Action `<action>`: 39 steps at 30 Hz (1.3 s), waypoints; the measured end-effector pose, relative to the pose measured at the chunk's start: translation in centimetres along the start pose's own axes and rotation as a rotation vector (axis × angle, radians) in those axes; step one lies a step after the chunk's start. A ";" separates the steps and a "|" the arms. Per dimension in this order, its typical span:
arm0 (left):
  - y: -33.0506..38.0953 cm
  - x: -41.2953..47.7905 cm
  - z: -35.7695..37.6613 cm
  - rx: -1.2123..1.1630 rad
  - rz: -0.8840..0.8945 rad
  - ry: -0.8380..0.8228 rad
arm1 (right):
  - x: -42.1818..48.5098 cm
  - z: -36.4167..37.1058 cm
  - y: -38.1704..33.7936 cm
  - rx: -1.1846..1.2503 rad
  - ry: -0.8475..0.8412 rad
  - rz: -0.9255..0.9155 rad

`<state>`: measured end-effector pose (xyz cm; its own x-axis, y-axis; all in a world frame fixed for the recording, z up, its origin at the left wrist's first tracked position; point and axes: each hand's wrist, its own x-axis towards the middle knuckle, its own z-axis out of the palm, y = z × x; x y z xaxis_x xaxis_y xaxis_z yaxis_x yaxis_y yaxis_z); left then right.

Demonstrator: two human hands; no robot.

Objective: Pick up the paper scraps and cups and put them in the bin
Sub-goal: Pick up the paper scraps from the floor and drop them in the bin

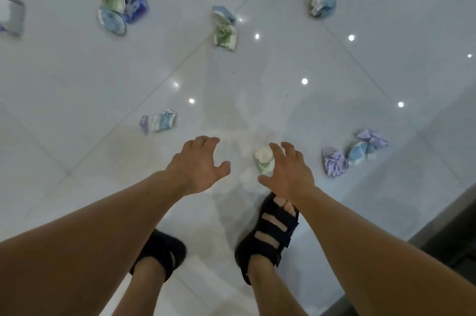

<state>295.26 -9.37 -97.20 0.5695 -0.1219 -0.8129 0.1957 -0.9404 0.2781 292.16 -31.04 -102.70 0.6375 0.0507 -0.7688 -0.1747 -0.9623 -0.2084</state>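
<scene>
Progress: we are looking at litter all over the tiled floor (77,83), and no bin is showing, so we are judging most of the job as yet to do.
Left to collect: the purple scrap (334,162) and blue cup (360,152) are lying off to the right. The blue-striped cup (164,121) is sitting left of centre. The green and blue pair (225,28), the far-left cluster (121,9) and the lone blue cup (323,2) are waiting further out.
Nearest target: the green-and-white cup (264,161) is lying crushed on the floor just ahead of the right sandal (268,235).
Right hand (288,174): we are hovering it over that cup, fingers spread and curved, thumb on the near side. We cannot tell whether it is touching.
Left hand (198,161): we are holding it just beside, palm down, fingers loosely spread and gripping nothing.
</scene>
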 end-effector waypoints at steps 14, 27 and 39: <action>-3.2 4.2 5.5 -0.264 0.019 -0.012 | 4.1 4.7 -1.9 0.070 0.217 -0.065; -12.3 -6.4 -6.3 -0.502 0.070 0.081 | -4.1 -4.4 -21.2 0.515 0.041 -0.411; -25.8 -9.7 -7.8 -0.468 -0.175 0.250 | 1.8 -3.4 -29.1 -0.475 0.040 -0.546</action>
<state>290.90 18.57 -92.53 0.6579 0.1559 -0.7368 0.6051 -0.6919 0.3939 301.00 -3.84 -95.97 0.5695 0.5562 -0.6052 0.5158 -0.8151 -0.2637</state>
